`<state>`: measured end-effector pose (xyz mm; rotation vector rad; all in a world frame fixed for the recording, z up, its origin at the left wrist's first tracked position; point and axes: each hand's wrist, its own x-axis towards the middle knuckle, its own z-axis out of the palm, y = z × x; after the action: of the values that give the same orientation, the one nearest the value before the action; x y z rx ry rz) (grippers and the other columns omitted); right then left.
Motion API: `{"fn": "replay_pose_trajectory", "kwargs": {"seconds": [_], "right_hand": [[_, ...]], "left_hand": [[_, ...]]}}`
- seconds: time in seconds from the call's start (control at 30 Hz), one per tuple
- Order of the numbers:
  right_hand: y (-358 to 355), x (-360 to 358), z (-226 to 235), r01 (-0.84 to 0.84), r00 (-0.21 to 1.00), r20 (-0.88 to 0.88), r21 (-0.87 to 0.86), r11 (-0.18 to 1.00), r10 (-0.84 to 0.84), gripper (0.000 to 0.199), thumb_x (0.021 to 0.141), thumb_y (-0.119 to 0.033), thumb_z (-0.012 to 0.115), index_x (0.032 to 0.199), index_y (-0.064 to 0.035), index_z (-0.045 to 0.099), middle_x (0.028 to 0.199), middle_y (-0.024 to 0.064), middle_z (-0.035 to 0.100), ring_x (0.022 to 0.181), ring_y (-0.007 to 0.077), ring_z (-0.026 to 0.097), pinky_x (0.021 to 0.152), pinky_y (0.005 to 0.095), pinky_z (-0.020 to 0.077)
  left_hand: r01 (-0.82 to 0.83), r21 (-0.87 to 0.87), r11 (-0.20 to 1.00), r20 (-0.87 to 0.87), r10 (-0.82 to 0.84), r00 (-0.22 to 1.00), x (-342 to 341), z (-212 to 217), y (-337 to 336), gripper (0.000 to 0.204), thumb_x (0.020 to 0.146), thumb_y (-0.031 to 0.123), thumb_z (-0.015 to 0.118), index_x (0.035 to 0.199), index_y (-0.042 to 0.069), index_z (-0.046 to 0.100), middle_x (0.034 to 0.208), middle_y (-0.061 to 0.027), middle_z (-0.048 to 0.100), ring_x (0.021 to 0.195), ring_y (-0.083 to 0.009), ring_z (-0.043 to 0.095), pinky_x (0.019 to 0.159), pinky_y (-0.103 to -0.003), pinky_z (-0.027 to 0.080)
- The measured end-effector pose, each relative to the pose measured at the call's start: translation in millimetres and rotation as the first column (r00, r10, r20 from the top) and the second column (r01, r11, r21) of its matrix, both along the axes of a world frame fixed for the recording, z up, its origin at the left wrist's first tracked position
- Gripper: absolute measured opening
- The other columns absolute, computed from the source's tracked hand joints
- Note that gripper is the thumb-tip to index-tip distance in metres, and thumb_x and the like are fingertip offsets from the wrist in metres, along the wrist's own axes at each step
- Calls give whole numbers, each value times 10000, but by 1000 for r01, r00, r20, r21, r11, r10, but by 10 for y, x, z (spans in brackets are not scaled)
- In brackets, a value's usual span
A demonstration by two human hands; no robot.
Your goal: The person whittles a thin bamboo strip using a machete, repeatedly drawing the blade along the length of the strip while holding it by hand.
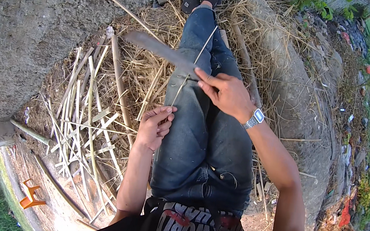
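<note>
My left hand (157, 124) is closed, pinching the near end of a thin pale strip (204, 46) that looks like split bamboo. The strip slants up and away over my jeans (185, 132). My right hand (228, 93) grips a long knife (159, 50) close to the base of its blade; most of the handle is hidden in the hand. The dark blade points left, blurred by motion, and crosses the strip above my knees. Whether it touches the strip I cannot tell.
Left of my legs lies a loose pile of split strips (82, 118) with a thicker pole (118, 71) beside it. Dry straw and shavings (145, 78) surround my legs. A rough grey wall or slab (24, 32) rises at the left. An orange plastic object (31, 196) stands at lower left.
</note>
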<state>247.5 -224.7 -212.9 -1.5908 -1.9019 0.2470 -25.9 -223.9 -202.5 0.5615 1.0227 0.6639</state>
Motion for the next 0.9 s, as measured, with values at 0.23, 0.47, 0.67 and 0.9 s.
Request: {"fn": "replay_pose_trajectory", "kwargs": {"seconds": [0.23, 0.47, 0.67, 0.9], "right_hand": [[-131, -74, 48, -99, 987, 119, -60, 993, 106, 386, 1008, -433, 682, 1392, -395, 693, 656, 20, 544, 552, 231, 582, 511, 383, 485], [-244, -239, 31, -121, 988, 92, -74, 990, 127, 379, 1022, -493, 635, 1379, -384, 700, 642, 39, 547, 568, 253, 616, 511, 423, 491], [105, 197, -25, 129, 991, 42, -11, 992, -128, 376, 1042, -436, 625, 1397, -332, 692, 657, 87, 599, 612, 297, 630, 563, 449, 505], [-57, 46, 46, -64, 992, 101, -68, 996, 71, 396, 1020, -418, 675, 1410, -345, 688, 682, 53, 536, 566, 276, 572, 557, 414, 493]], "left_hand": [[17, -110, 994, 127, -2, 992, -82, -59, 28, 202, 1042, 117, 634, 1164, -34, 690, 821, -8, 632, 472, -6, 331, 402, -183, 208], [24, -143, 989, 149, -2, 989, -82, -54, 44, 182, 1043, 123, 628, 1142, -15, 695, 812, 5, 609, 467, -4, 316, 392, -190, 188], [66, -146, 987, 155, -43, 987, -177, -63, -84, 177, 1046, 120, 618, 1142, -9, 691, 807, 11, 599, 464, -2, 313, 390, -189, 186], [45, -138, 989, 121, -28, 992, -180, -19, -69, 175, 1050, 111, 607, 1149, -10, 688, 801, 8, 598, 460, -5, 311, 389, -188, 188]]}}
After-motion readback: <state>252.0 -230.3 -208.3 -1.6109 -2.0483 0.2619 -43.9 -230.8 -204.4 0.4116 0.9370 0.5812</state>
